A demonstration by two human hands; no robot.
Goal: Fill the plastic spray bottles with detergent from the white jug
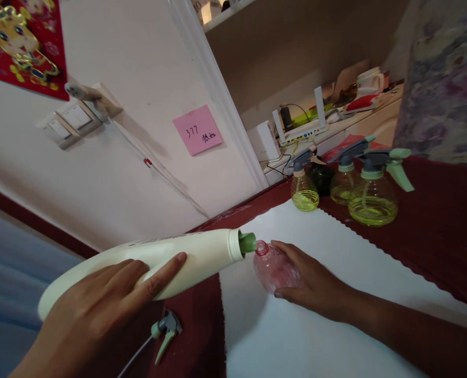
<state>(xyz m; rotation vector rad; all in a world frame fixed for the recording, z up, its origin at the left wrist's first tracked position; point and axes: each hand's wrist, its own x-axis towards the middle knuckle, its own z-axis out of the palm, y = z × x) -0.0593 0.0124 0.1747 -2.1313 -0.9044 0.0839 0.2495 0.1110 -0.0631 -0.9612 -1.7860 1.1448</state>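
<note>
Left hand (99, 302) grips pale-green bottle (160, 251).

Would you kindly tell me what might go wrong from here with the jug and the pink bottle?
The green spout of the jug sits right at the narrow mouth of the pink bottle, so a slight shift might send any liquid onto the white mat. Only the left grip holds the jug; if it slipped, the jug might knock the pink bottle out of the right grip.

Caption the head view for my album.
Left hand holds a pale bottle tipped toward a pink bottle in the right hand.
</note>
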